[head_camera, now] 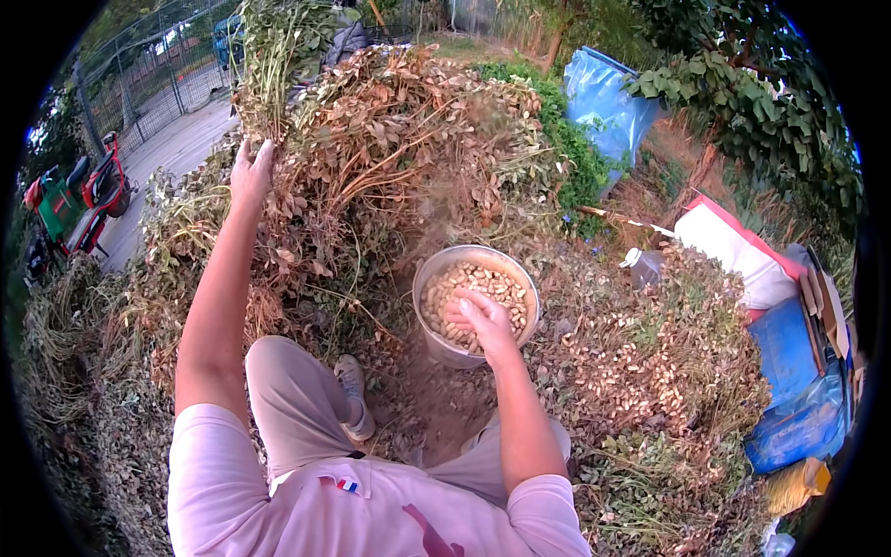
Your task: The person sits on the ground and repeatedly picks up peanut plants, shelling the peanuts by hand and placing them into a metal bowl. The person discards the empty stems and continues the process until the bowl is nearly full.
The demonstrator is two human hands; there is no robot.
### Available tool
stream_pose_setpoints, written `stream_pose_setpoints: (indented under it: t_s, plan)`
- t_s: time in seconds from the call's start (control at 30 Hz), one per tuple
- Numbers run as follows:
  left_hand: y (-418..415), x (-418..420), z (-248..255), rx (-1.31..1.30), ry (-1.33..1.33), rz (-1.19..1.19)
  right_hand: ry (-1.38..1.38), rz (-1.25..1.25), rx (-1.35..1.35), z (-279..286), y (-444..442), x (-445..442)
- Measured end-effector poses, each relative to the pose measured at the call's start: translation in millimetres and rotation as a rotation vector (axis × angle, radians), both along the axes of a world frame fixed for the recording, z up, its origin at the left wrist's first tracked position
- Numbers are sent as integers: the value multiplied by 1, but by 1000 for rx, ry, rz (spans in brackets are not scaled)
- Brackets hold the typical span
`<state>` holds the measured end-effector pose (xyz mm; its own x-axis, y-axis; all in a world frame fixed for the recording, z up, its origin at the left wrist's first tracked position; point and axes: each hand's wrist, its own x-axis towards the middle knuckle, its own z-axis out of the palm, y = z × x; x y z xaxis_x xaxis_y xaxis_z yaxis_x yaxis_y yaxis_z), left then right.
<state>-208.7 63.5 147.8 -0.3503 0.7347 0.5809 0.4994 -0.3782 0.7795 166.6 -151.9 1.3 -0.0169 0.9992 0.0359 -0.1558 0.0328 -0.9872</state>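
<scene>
My left hand point(252, 174) reaches far forward, fingers apart. Just beyond its fingertips a bunch of leafy peanut plants point(282, 76) stands upright in the air; its stem ends are close to the fingers, and no grip on it shows. My right hand point(480, 317) is over a round, pale plastic bucket point(451, 355), palm turned inward and fingers loosely bent, with nothing seen in it. Unshelled peanuts point(498, 282) fill much of the bucket, which sits on the ground before my knees. Whether the right fingers touch the peanuts cannot be told.
A heap of dried peanut plants point(390, 132) rises ahead. Loose peanuts point(647, 379) lie scattered over plant litter at right, near a clear plastic jug point(642, 268), a white sack point(724, 254) and blue containers point(790, 348). A red-and-green vehicle point(80, 202) stands left, beside a wire fence point(153, 76).
</scene>
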Motion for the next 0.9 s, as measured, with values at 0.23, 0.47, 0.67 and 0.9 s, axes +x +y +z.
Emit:
stream_pose_setpoints:
  t_s: [0.23,0.47,0.67,0.9]
  plan:
    - [-54,-65,-145,-437,446,69,-92,-46,295,38,-33,-7]
    - [-86,-51,-233,-841,767,-351,-209,-87,1035,154,-94,-32]
    - [-74,-30,-237,-854,1040,-347,-167,3,1177,199,-126,-45]
    - [-81,-24,-218,-657,1070,-176,-176,-106,1158,176,-124,-33]
